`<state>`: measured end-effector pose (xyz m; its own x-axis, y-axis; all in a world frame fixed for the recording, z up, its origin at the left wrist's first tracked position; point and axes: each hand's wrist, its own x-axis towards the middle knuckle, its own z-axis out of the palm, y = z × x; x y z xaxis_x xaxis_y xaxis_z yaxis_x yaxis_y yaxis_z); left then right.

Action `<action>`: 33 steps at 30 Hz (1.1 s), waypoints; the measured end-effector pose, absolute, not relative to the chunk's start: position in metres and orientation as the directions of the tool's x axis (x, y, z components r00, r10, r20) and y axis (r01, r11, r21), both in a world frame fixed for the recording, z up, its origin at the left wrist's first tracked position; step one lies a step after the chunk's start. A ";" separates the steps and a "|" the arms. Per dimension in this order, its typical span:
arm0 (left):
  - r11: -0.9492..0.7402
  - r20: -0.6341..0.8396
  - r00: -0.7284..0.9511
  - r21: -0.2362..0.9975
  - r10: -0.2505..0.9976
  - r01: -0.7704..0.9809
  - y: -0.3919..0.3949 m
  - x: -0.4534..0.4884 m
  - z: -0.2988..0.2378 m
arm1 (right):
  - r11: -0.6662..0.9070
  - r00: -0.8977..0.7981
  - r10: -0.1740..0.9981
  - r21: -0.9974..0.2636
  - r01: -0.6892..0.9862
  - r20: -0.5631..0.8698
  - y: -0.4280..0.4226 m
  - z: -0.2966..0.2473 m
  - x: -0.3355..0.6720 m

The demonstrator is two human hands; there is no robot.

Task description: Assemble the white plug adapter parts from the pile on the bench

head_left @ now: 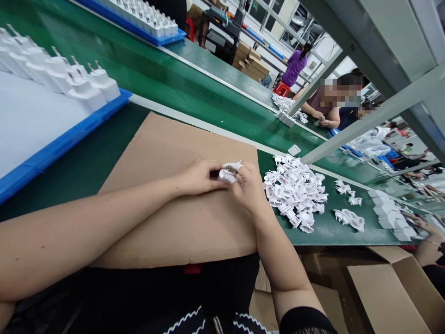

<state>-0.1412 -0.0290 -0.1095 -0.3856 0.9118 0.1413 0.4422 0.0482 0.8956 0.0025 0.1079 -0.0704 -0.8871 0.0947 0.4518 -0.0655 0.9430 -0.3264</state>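
Note:
Both hands meet over a flat cardboard sheet (194, 222) on the green bench. My left hand (200, 176) is closed, its thumb and fingertips curled against a small white plastic part (227, 175). From the other side, my right hand (248, 185) pinches the same part between thumb and fingers. White also shows around the right fingertips; I cannot tell whether it is finger covers or more of the part. A small metallic spot sits between the fingers, too small to name. Beside my right hand lies a pile of white plastic plug housings (295, 190).
At left, a blue tray (66, 144) bears white plug adapters (83, 83); another tray (167, 37) stands across the green conveyor (208, 109). White blocks (391, 215) are stacked at right. A metal frame post (342, 134) slants over the bench. Co-workers sit beyond; an open carton (385, 297) stands below.

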 end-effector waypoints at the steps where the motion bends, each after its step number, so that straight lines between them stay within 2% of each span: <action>1: 0.040 0.149 -0.381 0.894 0.912 0.446 -0.029 -0.141 -0.109 | 0.951 -0.889 0.108 -0.308 -0.039 0.445 0.107 -0.070 0.002; 11: 0.031 0.142 -0.402 0.918 0.905 0.395 -0.030 -0.138 -0.106 | 0.963 -0.895 0.215 -0.237 0.128 0.391 0.095 -0.065 0.001; 20: 0.057 0.089 -0.403 0.940 0.911 0.337 -0.030 -0.139 -0.105 | 0.971 -0.939 0.170 -0.211 0.108 0.300 0.101 -0.055 -0.002; 24: 0.041 0.089 -0.364 0.941 0.927 0.336 -0.029 -0.142 -0.106 | 0.987 -0.955 0.100 -0.149 0.060 0.278 0.104 -0.051 -0.004; 29: 0.064 0.100 -0.409 0.927 0.907 0.370 -0.030 -0.139 -0.106 | 0.985 -0.944 0.148 -0.129 0.114 0.295 0.100 -0.047 -0.004; 33: 0.083 0.106 -0.425 0.912 0.899 0.403 -0.032 -0.135 -0.102 | 0.987 -0.951 0.135 -0.120 0.105 0.279 0.095 -0.043 -0.005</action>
<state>-0.1346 -0.0320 -0.1023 -0.4252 0.8988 0.1061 0.4027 0.0830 0.9115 -0.0052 0.0951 -0.0431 -0.9507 0.1354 0.2789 0.1055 0.9872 -0.1197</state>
